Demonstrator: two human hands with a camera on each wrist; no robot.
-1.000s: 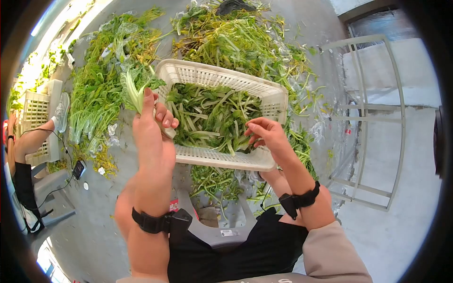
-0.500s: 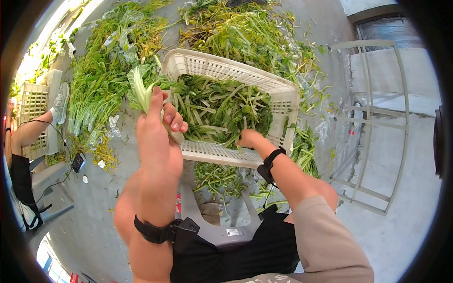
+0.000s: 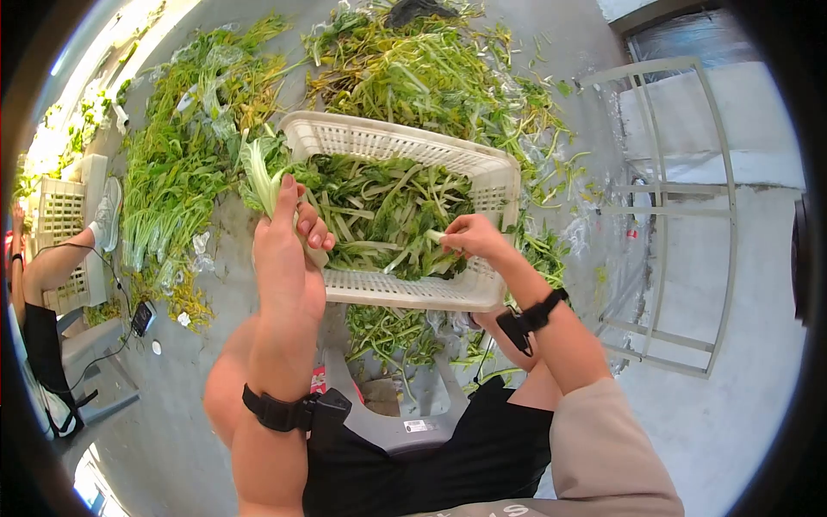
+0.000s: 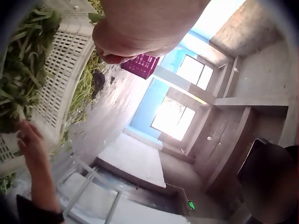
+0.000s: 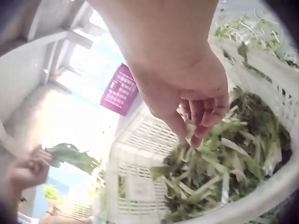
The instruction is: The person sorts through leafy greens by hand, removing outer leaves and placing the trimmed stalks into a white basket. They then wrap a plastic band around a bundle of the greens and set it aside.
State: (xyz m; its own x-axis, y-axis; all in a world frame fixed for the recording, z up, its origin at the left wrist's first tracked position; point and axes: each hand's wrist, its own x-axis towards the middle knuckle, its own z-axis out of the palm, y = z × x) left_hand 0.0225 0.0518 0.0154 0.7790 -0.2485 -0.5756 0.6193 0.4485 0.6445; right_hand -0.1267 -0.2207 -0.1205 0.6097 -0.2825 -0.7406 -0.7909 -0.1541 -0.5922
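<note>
My left hand [image 3: 289, 250] grips a leafy green vegetable [image 3: 258, 177] with a broad pale stalk, upright at the left end of a white plastic basket [image 3: 405, 127]. In the right wrist view its green leaf [image 5: 74, 156] sticks out from that hand's fingers. Cut greens [image 3: 379, 194], dark leaves mixed with pale strips, fill the bottom of the basket. Over their right side, my right hand [image 3: 474, 237] pinches a short pale stalk piece [image 3: 435, 235] between thumb and fingertips. The right wrist view shows this pale piece [image 5: 190, 129] close above the cut greens.
Heaps of loose greens [image 3: 185, 164] lie on the floor left of the basket, with more trimmings [image 3: 422, 77] behind it. Another person's leg [image 3: 56, 250] and a second basket [image 3: 65, 207] are at far left. A metal frame [image 3: 659, 215] stands at right.
My right hand reached down into the cut greens and has come back up, now with a pale piece at its fingertips. The left hand keeps its grip on the leafy vegetable.
</note>
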